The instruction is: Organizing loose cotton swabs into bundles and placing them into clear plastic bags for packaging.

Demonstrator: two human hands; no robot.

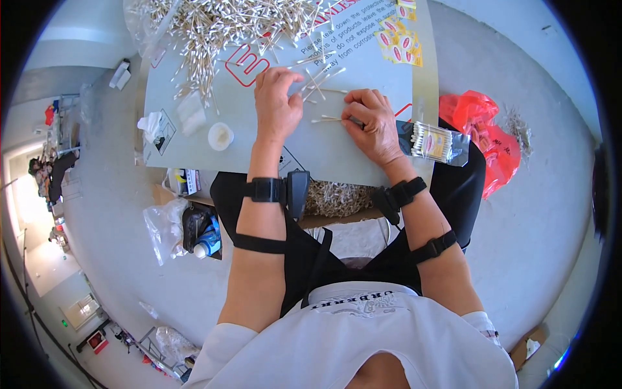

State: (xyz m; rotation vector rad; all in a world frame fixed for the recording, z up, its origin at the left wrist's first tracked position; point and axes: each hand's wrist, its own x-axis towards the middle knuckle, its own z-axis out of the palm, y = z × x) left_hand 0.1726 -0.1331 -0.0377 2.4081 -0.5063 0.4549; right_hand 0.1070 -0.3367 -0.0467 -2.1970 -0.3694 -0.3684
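Note:
A big heap of cotton swabs lies at the far side of a grey board resting across my lap. My left hand lies palm down on the board, fingers spread over a few loose swabs. My right hand rests beside it, fingertips pinching a couple of swabs that stick out to the left. A clear packet filled with swabs lies at the board's right edge, just past my right wrist.
A small round white lid and crumpled white tissue sit on the board's left part. Yellow and red sachets lie at its far right. A red plastic bag is on the floor to the right, and bags and a bottle to the left.

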